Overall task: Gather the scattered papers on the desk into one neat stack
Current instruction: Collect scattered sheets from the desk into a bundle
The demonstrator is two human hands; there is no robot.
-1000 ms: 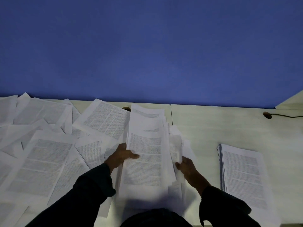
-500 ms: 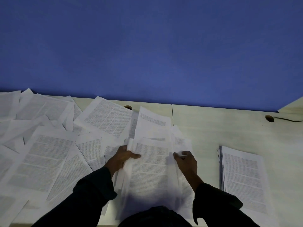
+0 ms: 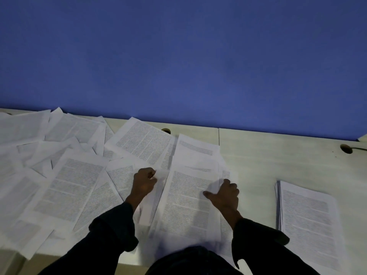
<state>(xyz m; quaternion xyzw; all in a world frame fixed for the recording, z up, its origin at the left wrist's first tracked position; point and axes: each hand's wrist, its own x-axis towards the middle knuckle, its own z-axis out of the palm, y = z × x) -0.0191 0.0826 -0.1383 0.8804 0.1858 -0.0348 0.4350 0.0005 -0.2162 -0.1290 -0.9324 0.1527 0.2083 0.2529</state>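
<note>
change vs 0.5 s ago: left hand [image 3: 144, 181] now curled at the bundle's left edge, thumb no longer flat across the page; right hand [image 3: 224, 193] has slid from the top sheet's upper right to its right edge, thumb spread onto the page; bundle [image 3: 188, 197] lies lower and flatter.
loose sheets [image 3: 65, 175]: overlapping, skewed, covering the desk's left half up to the wall.
left hand: fingers curled, pinching a sheet edge beside the bundle; dark sleeve [image 3: 111, 233].
bundle: centre, between both hands, sheets fanned and uneven, near edge hanging over the desk front.
right hand: gripping the bundle's right edge, thumb on top, fingers curled round the side.
desk [image 3: 258, 155]: pale wood, seam just right of the bundle.
neat stack [image 3: 305, 219]: right side, well apart from the bundle, edges mostly aligned.
cable hole [image 3: 346, 148]: far right, cable leaving it.
second hole [image 3: 166, 131]: half covered by a sheet.
blue wall [image 3: 178, 56]: behind the desk.
</note>
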